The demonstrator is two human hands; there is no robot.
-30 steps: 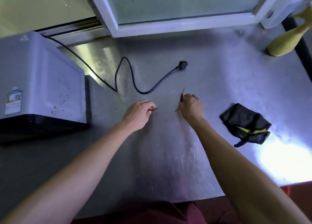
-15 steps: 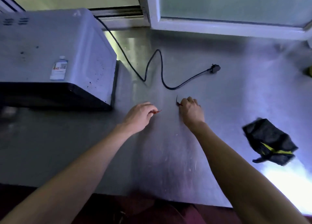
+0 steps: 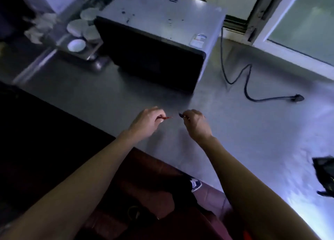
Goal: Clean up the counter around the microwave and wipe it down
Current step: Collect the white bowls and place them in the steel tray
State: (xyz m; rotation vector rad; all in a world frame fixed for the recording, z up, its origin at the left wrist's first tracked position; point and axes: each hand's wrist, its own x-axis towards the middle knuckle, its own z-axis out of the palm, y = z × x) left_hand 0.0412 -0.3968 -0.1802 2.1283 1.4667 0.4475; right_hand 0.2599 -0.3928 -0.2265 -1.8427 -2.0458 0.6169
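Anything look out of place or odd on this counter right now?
Yes. The microwave's power cord lies unplugged, snaking across the counter, plug loose. Dark specks dot the microwave's top. A crumpled black cloth sits at the right edge.

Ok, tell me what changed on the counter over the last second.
Both hands drew back from mid-counter toward its near edge. The left hand still pinches a thin red scrap, the right hand a dark one. The microwave, unplugged cord and black cloth lie as before.
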